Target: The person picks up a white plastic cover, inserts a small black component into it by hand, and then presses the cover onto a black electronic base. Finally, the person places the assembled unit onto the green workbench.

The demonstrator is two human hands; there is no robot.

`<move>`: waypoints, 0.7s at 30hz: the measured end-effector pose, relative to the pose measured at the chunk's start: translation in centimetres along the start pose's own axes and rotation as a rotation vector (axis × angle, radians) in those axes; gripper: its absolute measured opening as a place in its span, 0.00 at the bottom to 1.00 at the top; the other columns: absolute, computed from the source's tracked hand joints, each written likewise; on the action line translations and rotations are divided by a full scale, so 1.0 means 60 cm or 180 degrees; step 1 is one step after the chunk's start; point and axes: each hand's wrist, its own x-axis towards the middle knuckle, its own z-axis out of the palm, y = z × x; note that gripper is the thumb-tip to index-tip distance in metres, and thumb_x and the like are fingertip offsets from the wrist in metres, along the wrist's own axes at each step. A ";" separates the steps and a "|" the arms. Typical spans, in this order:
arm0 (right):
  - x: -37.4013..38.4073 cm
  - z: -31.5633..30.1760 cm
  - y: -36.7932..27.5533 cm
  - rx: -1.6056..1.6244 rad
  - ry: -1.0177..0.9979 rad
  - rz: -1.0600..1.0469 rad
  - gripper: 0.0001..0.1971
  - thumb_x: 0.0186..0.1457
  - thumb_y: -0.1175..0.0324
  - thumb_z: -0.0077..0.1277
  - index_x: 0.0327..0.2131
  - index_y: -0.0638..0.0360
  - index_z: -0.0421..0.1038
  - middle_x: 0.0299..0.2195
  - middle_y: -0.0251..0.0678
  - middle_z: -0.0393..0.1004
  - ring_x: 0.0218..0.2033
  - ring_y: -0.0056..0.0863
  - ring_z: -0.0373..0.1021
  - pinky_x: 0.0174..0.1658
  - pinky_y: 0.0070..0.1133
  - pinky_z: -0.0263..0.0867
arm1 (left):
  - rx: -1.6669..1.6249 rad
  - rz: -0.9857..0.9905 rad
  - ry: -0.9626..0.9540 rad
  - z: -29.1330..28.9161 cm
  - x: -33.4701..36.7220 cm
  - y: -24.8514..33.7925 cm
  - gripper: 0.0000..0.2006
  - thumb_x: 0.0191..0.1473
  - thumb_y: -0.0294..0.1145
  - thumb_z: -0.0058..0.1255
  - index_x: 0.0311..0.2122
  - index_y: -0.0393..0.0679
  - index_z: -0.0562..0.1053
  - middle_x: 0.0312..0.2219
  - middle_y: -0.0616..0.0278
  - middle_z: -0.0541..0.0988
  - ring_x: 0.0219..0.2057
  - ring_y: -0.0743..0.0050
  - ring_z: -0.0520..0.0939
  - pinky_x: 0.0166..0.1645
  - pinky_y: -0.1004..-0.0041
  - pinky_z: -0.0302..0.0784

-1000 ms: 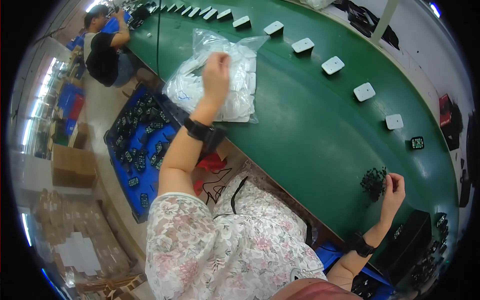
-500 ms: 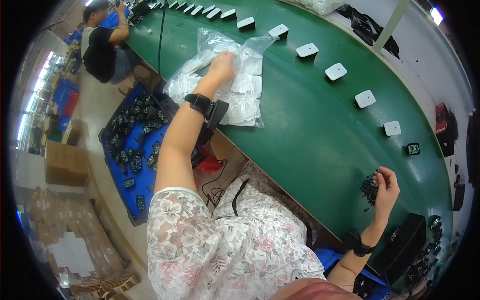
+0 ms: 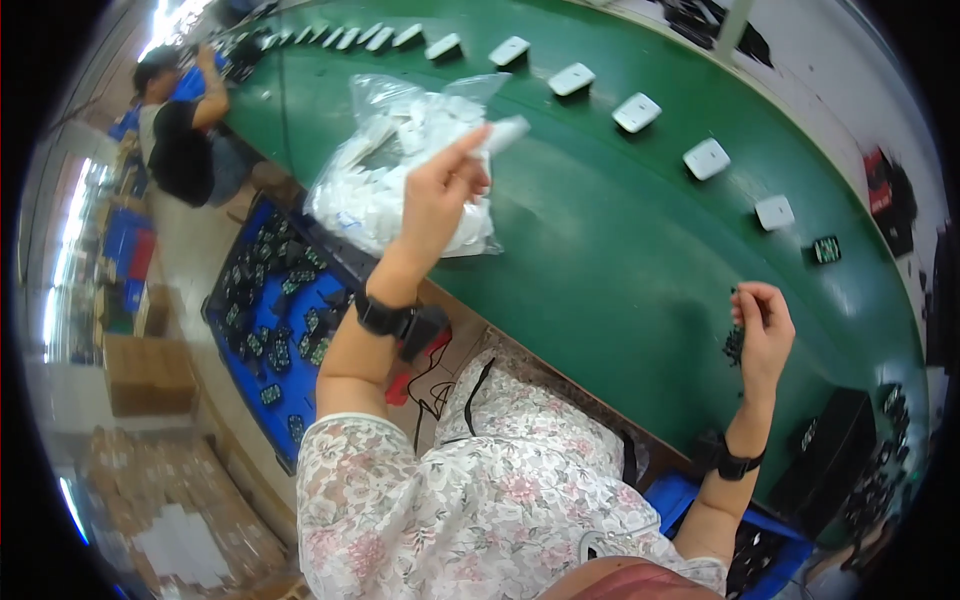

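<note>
My left hand (image 3: 438, 205) is closed on a white plastic cover (image 3: 508, 134), blurred by motion, above the right side of a clear plastic bag (image 3: 372, 90). Several similar white covers lie in the bag. At the right, my right hand (image 3: 766, 338) pinches thumb and forefinger together, with a tiny black part (image 3: 734, 290) at the tips. Beside that hand, partly hidden by it, is a pile of small black parts (image 3: 733, 348). Farther back sits an uncovered black housing with a green circuit board (image 3: 826, 249).
A curved row of black housings with white covers (image 3: 708, 158) runs along the green table (image 3: 600, 260). A black box (image 3: 825, 460) stands at the near right. Left of the table, a blue tray (image 3: 285, 385) holds several circuit-board units. Another person (image 3: 185, 140) sits at the far left.
My left hand has come out of the bag, bringing up a white cover. My right hand has lifted slightly off the black pile, still pinching. The view has shifted a little.
</note>
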 end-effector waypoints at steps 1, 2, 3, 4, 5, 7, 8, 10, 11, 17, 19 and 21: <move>-0.001 0.006 -0.004 0.0134 -0.0010 -0.0024 0.04 0.56 0.76 0.46 0.35 0.64 0.70 0.26 0.30 0.72 0.26 0.14 0.65 0.30 0.12 0.62 | -0.0116 0.0017 -0.0295 0.031 -0.011 0.017 0.17 0.54 0.24 0.48 0.51 0.43 0.71 0.32 0.61 0.77 0.25 0.78 0.77 0.30 0.79 0.73; -0.002 0.013 -0.009 0.0262 -0.0008 -0.0048 0.04 0.57 0.75 0.47 0.35 0.64 0.70 0.27 0.30 0.72 0.26 0.14 0.65 0.31 0.12 0.61 | -0.0239 0.0033 -0.0599 0.061 -0.018 0.034 0.19 0.53 0.22 0.49 0.52 0.42 0.69 0.33 0.62 0.76 0.26 0.80 0.77 0.32 0.80 0.74; -0.002 0.021 -0.017 0.0374 -0.0043 -0.0101 0.04 0.56 0.76 0.47 0.35 0.64 0.70 0.27 0.30 0.72 0.27 0.14 0.65 0.31 0.12 0.61 | -0.0543 0.0068 -0.0925 0.085 -0.025 0.039 0.19 0.52 0.21 0.50 0.51 0.39 0.69 0.33 0.59 0.76 0.30 0.78 0.78 0.36 0.80 0.76; -0.002 0.029 -0.023 0.0481 -0.0072 -0.0155 0.04 0.56 0.76 0.47 0.35 0.64 0.70 0.27 0.30 0.72 0.27 0.14 0.65 0.31 0.12 0.62 | -0.0602 0.0060 -0.1044 0.109 -0.028 0.044 0.19 0.52 0.21 0.50 0.51 0.39 0.69 0.33 0.59 0.76 0.30 0.78 0.78 0.36 0.80 0.76; -0.007 0.025 -0.022 0.0600 -0.0004 -0.0202 0.04 0.56 0.76 0.47 0.35 0.64 0.70 0.27 0.30 0.72 0.27 0.14 0.65 0.31 0.12 0.62 | -0.0799 -0.0070 -0.1405 0.143 -0.026 0.055 0.18 0.53 0.21 0.49 0.50 0.38 0.69 0.34 0.58 0.76 0.31 0.77 0.78 0.37 0.79 0.77; -0.007 0.033 -0.022 0.0817 0.0044 -0.0260 0.04 0.56 0.77 0.47 0.35 0.65 0.70 0.27 0.30 0.71 0.27 0.14 0.65 0.31 0.12 0.61 | -0.1070 -0.0227 -0.1876 0.192 -0.027 0.073 0.14 0.56 0.22 0.45 0.48 0.36 0.69 0.37 0.57 0.75 0.35 0.75 0.78 0.39 0.76 0.79; -0.007 0.034 -0.022 0.0772 0.0161 -0.0217 0.04 0.56 0.77 0.47 0.35 0.65 0.70 0.27 0.30 0.71 0.27 0.14 0.65 0.31 0.12 0.61 | -0.1122 -0.0227 -0.1997 0.217 -0.026 0.077 0.14 0.56 0.22 0.45 0.48 0.36 0.69 0.37 0.57 0.75 0.35 0.75 0.78 0.39 0.76 0.79; -0.005 0.032 -0.015 0.0789 0.0081 -0.0329 0.03 0.56 0.76 0.48 0.35 0.64 0.69 0.31 0.31 0.71 0.30 0.15 0.65 0.34 0.12 0.61 | -0.1397 -0.0109 -0.2098 0.257 -0.026 0.083 0.13 0.57 0.21 0.41 0.47 0.36 0.69 0.36 0.57 0.75 0.33 0.75 0.79 0.40 0.75 0.79; -0.002 0.029 -0.009 0.0754 0.0176 -0.0299 0.03 0.56 0.76 0.48 0.35 0.64 0.69 0.31 0.31 0.71 0.30 0.15 0.65 0.34 0.12 0.61 | -0.1468 -0.0011 -0.2209 0.273 -0.026 0.084 0.15 0.58 0.20 0.38 0.51 0.37 0.65 0.34 0.56 0.76 0.31 0.74 0.79 0.38 0.75 0.79; 0.011 0.025 0.016 0.0122 0.0695 -0.1305 0.04 0.58 0.72 0.47 0.35 0.61 0.67 0.36 0.32 0.68 0.35 0.17 0.64 0.39 0.15 0.61 | -0.0735 -0.0057 -0.2551 0.325 -0.032 0.104 0.13 0.57 0.22 0.43 0.47 0.35 0.59 0.26 0.57 0.76 0.24 0.75 0.79 0.27 0.77 0.74; 0.002 0.035 0.019 0.0231 0.0849 -0.0998 0.04 0.58 0.72 0.46 0.35 0.62 0.66 0.33 0.32 0.69 0.32 0.18 0.65 0.36 0.16 0.62 | -0.1021 -0.0299 -0.2417 0.351 -0.052 0.101 0.12 0.57 0.23 0.45 0.44 0.35 0.59 0.25 0.58 0.76 0.23 0.75 0.78 0.26 0.77 0.74; -0.002 0.043 0.025 0.0259 0.1058 -0.0734 0.05 0.60 0.71 0.45 0.36 0.63 0.64 0.27 0.32 0.70 0.27 0.19 0.66 0.32 0.17 0.64 | -0.1696 -0.0986 -0.2379 0.356 -0.065 0.105 0.15 0.55 0.26 0.49 0.44 0.35 0.60 0.29 0.57 0.76 0.29 0.75 0.78 0.31 0.76 0.75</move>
